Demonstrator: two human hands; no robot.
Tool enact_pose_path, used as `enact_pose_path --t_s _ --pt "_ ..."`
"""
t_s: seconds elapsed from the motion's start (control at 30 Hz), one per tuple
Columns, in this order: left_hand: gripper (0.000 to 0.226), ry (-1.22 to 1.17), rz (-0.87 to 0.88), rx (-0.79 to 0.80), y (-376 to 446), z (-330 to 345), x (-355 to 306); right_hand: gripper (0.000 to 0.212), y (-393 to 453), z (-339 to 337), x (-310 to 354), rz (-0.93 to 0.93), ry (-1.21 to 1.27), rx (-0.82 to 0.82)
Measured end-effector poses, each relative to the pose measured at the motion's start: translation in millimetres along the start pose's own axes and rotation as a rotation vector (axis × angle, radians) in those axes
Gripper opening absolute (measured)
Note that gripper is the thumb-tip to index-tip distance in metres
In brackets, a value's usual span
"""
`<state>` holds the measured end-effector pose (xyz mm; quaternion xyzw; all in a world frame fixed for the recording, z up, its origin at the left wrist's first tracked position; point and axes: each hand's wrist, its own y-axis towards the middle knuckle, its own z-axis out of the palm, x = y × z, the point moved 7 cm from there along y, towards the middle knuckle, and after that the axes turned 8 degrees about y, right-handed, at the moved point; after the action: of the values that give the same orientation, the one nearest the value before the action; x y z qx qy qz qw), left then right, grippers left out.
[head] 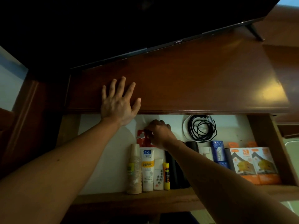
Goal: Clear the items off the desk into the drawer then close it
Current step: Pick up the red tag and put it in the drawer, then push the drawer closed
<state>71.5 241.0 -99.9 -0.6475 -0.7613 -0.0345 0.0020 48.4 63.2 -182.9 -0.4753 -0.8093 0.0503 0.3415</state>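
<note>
Worktop (186, 81): bare wood in view, nothing loose left on it. Drawer (265, 143) open, well stocked: paper cups (135, 168), cream tube (147, 168), glue stick (166, 175) toward 6 o'clock; coiled cable (200, 128) at 1 o'clock; orange boxes (254, 164) at 3 o'clock. Left hand (119, 101) spread flat on the worktop edge, holding nothing. Right hand (160, 133) inside the drawer, fingers pinched on a red packet (142, 136) resting at centre. Judgement: clearing looks near finished; release and closing remain.
</note>
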Motion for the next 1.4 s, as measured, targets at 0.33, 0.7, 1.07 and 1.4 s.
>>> enact_pose_path --t_s 0.33,0.7,1.07,1.4 --pt "0.068 -0.016 0.012 0.205 -15.9 -5.1 -4.6 0.044 -59.1 -29.4 -7.7 0.049 0.013 -0.083" --pt "0.067 -0.173 0.024 0.230 -156.4 -14.9 -79.4 0.049 -146.0 -57.2 -57.7 0.000 0.001 -0.090" --pt "0.081 -0.095 0.036 0.273 -270.3 20.7 -104.4 0.061 -247.2 -26.6 -121.3 -0.068 -0.056 -0.101" --pt "0.090 0.032 0.251 0.211 -292.3 21.9 -113.8 0.099 -282.4 -1.0 -133.7 -0.109 -0.366 -0.113"
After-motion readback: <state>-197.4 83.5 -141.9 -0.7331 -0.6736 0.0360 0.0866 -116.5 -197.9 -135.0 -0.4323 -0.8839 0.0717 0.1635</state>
